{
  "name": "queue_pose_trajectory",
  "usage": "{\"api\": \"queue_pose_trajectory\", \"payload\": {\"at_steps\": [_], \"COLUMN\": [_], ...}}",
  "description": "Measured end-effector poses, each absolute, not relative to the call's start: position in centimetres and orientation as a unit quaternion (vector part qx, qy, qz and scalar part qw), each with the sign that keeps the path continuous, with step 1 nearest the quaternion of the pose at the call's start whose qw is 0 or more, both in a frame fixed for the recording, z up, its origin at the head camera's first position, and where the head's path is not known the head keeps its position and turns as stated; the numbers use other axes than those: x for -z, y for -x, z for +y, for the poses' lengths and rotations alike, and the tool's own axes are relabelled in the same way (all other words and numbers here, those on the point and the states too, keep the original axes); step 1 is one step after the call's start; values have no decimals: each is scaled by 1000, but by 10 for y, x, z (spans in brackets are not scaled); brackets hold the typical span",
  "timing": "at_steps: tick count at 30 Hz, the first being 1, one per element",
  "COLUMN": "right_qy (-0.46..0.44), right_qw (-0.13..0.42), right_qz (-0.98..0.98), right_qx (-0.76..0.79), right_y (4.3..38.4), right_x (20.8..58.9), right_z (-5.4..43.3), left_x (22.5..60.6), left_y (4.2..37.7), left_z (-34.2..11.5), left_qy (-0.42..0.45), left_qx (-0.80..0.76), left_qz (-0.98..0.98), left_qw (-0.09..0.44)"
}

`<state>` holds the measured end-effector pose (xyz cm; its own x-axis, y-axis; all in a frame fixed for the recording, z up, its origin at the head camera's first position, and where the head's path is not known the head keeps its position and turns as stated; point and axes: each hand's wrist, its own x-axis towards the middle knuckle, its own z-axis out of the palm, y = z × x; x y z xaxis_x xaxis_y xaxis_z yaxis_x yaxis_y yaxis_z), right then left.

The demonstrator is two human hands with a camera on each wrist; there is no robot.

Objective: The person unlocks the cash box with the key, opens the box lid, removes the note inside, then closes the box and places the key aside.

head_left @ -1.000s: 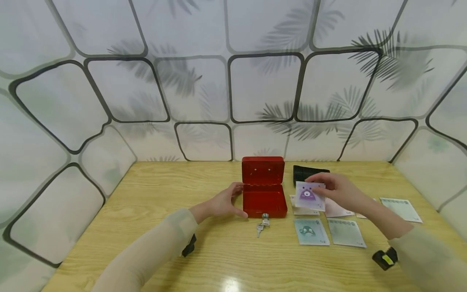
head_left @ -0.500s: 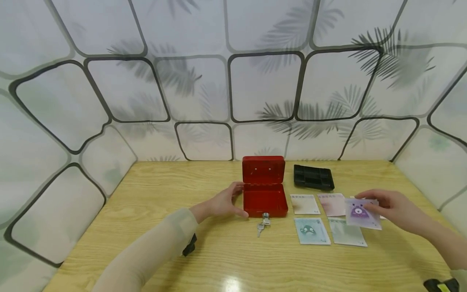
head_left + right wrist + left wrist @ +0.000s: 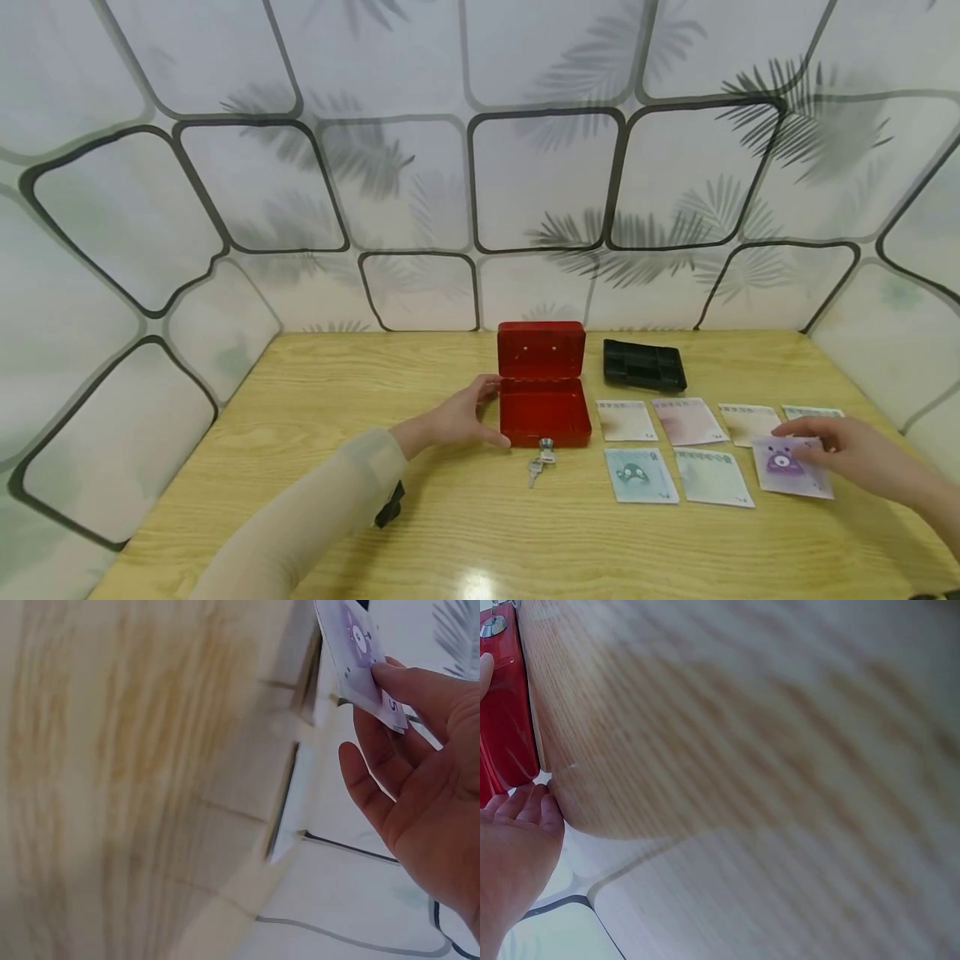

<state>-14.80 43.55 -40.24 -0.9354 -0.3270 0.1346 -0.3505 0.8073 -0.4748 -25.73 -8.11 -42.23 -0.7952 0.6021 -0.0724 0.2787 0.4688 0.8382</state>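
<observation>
On the table stands a red cash box [image 3: 545,412] with its lid raised, a small padlock [image 3: 547,454] and keys [image 3: 535,471] at its front. My left hand [image 3: 459,414] holds the box's left side, thumb at the front corner and fingers round the side; the left wrist view shows those fingers [image 3: 529,804] against the red metal. My right hand [image 3: 851,454] pinches a purple card [image 3: 791,468] printed with a one-eyed monster, between thumb and fingers. That card [image 3: 360,652] is tilted above the table, right of a pale green card [image 3: 714,479].
A black compartment tray [image 3: 643,365] lies behind the cards. In the back row are a cream card [image 3: 626,421], a pink card [image 3: 688,422], another cream card [image 3: 750,423] and a greenish card [image 3: 813,412]. A teal monster card [image 3: 641,477] lies in front.
My right hand has carried the purple card rightward from near the black tray, then lower and nearer to the front row's right end. The left hand stays at the cash box.
</observation>
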Motion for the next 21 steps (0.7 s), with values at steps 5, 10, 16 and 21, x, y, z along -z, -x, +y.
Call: {"api": "queue_pose_trajectory", "payload": {"at_steps": [5, 10, 16, 21], "right_qy": [-147, -161, -149, -125], "right_qw": [-14, -5, -17, -7], "right_qz": [-957, -960, -968, -975], "right_qx": [-248, -230, -199, -186], "right_y": [152, 155, 156, 155], "right_x": [411, 418, 417, 418], "right_z": [439, 439, 435, 432], "left_x": [424, 424, 424, 423], "left_y": [257, 257, 257, 256], "left_z": [-82, -81, -81, -81], "left_qy": [-265, -268, -265, -263], "left_qx": [-445, -446, -442, -439], "left_qz": [836, 834, 838, 841], "left_qw": [180, 180, 179, 178]}}
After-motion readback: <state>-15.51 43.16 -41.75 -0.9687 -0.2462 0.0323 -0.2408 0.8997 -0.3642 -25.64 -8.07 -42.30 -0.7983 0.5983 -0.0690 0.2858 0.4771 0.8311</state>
